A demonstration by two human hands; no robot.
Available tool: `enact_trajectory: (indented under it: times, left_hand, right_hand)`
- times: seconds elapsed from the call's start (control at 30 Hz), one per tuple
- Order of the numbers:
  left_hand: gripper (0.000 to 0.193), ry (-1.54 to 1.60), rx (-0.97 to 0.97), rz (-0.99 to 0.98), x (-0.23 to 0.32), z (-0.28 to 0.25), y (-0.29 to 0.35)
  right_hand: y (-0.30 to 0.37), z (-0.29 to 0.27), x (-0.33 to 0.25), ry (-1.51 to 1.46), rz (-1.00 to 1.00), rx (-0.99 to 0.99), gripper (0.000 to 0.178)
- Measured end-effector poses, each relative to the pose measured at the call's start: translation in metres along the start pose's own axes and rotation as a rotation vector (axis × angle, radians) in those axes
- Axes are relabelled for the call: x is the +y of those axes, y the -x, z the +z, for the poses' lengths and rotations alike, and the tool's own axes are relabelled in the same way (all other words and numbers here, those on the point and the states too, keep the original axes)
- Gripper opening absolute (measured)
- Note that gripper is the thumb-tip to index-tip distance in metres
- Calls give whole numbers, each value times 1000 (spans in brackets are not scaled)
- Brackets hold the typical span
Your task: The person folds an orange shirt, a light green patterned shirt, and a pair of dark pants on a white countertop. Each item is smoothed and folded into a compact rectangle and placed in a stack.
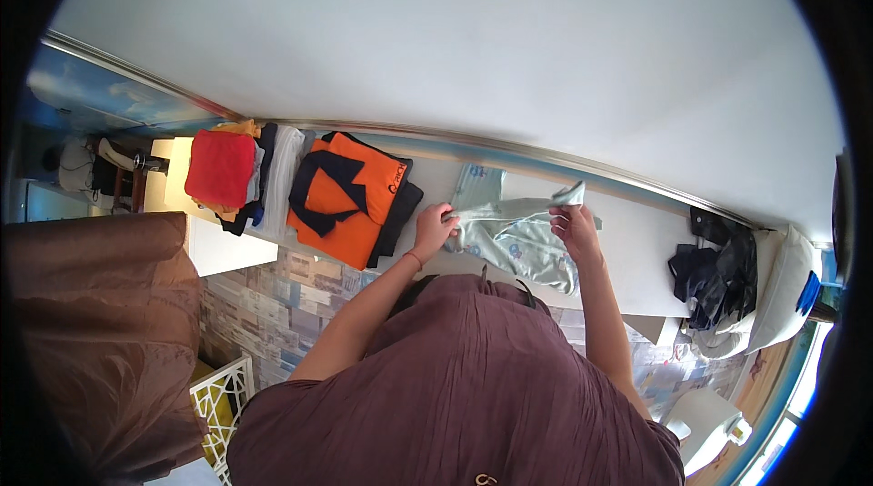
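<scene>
Two hands on one pale green garment point(518, 245) on the white table point(637, 250): left hand point(435, 228) pinches its edge, right hand point(571, 220) grips a raised corner. Two folded stacks point(350, 200) sit left.

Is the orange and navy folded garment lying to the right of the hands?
No, the orange and navy garment lies left of both hands.

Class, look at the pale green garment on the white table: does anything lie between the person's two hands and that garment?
Nothing visible does. The left hand and the right hand both already grip the pale green garment directly; the orange and navy folded garment lies off to the left.
</scene>
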State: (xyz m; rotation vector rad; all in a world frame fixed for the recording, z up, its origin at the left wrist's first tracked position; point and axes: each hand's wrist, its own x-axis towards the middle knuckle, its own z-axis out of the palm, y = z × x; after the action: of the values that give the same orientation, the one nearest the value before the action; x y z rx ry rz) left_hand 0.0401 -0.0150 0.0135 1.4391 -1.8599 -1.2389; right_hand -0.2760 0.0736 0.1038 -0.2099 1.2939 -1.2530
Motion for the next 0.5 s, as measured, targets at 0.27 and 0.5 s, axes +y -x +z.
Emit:
enact_trajectory:
  times: [0.27,0.5]
  left_hand:
    - [37,-103,-337,-208,8,-31,30]
    - [34,-573,-101,69,14,-25,24]
  right_hand:
    - [-6,-44,7,255,9,210,46]
    - [21,-81,20,106,-51,310,49]
